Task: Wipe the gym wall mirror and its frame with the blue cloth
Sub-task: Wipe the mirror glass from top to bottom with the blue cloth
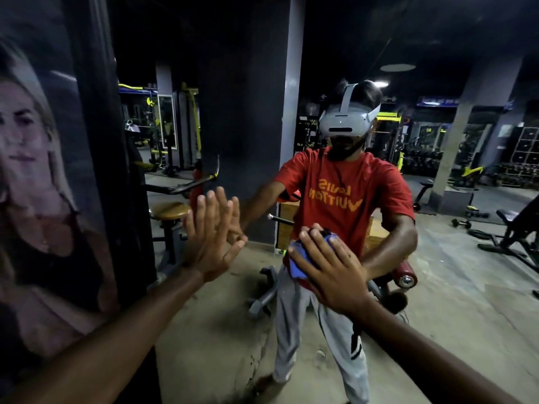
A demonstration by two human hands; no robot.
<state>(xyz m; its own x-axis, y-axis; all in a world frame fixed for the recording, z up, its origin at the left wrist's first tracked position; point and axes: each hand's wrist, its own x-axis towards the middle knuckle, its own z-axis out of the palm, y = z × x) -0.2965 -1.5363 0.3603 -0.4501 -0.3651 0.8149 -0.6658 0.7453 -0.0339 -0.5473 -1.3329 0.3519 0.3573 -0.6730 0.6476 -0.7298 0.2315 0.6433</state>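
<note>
The right hand (329, 272) presses a bunched blue cloth (300, 263) flat against the mirror (239, 126), fingers spread over it. The left hand (210, 237) is empty, palm open and braced on the glass at about nine o'clock from the cloth. The mirror stands upright straight ahead, its long axis apparently vertical. Its dark frame (116, 170) runs top to bottom at nine o'clock, nearer the left hand, so the cloth must likely travel leftward to reach it.
</note>
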